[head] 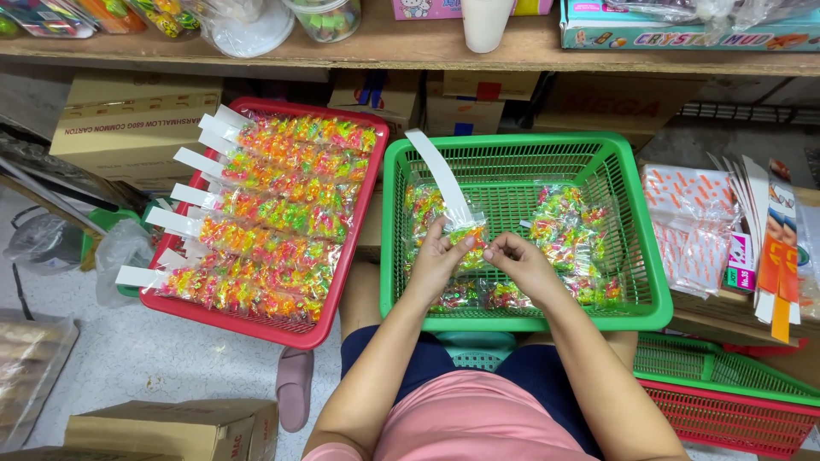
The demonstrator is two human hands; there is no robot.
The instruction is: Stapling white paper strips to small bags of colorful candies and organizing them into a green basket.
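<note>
My left hand (437, 256) and my right hand (523, 260) meet over the green basket (645, 256) on my lap. Between them they pinch a small clear packet of bright candy (471, 237). A long white paper strip (437, 173) rises from the packet's top toward the basket's back left corner. More loose candy packets (571, 229) lie in the basket, mostly on its right side and along the front wall. To the left, a red basket (337, 320) holds several rows of finished strips of candy packets (273, 226) with white tabs sticking out leftward.
A wooden shelf (410, 47) with jars and boxes runs along the top. Cardboard cartons (128, 119) stand behind the red basket. Stacked printed cards and bags (726, 230) lie at right, above empty green and red baskets (735, 401). A pink slipper (295, 388) rests on the floor.
</note>
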